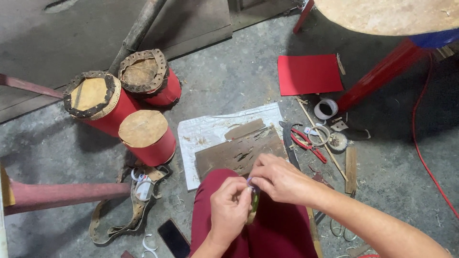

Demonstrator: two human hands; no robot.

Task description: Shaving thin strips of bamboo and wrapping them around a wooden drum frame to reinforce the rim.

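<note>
A small greenish piece [254, 200] is pinched between the fingertips of the left hand [229, 210] and the right hand [279, 180], which are pressed together above a knee clad in dark red trousers [277, 229]. What the piece is cannot be told. 3 red drums [143, 136] are stood on the concrete floor [229, 81] to the left, and red-handled pliers [308, 143] are laid near a worn board [239, 150].
</note>
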